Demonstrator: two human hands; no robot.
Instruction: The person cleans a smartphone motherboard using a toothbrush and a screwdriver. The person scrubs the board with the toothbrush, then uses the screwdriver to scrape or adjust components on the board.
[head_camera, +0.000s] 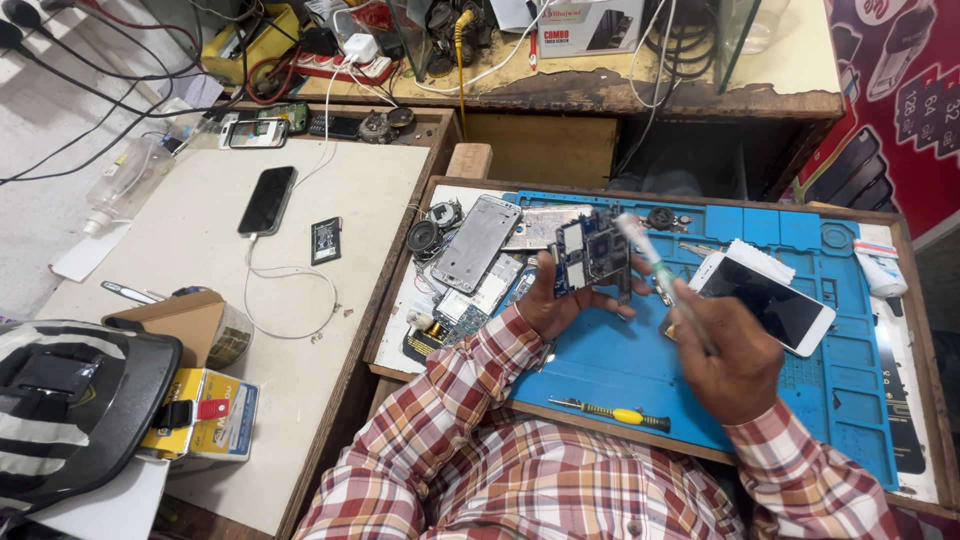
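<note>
Left hand (555, 300): lifted above the blue mat (620, 365), grip clamped on the lower edge of a circuit board (592, 252) held upright, facing the person.
Right hand (735, 350): grip closed around a slim brush (655, 270), its pale blurred tip just beside the board's upper right corner.
Board: in the air over the mat's left half, between both hands.
Behind the board: a silver phone frame (477, 242), flat metal plates, a round speaker (423, 237) and small loose parts, crowding the mat's left edge.
Right of the brush: a white phone (768, 298), dark screen up, lying slantwise on the mat, near the right hand.
Near edge: a yellow-handled screwdriver (612, 412) lying along the mat, close to the checked sleeves.
Far right: a white tube (880, 268) at the tray's edge.
Left counter (200, 240): a black phone (267, 200) on a white cable, a small battery (325, 240), a clear bottle (120, 185), a striped helmet (70, 410) beside a yellow box (215, 420).
Back: a worn shelf heaped with cables and chargers.
</note>
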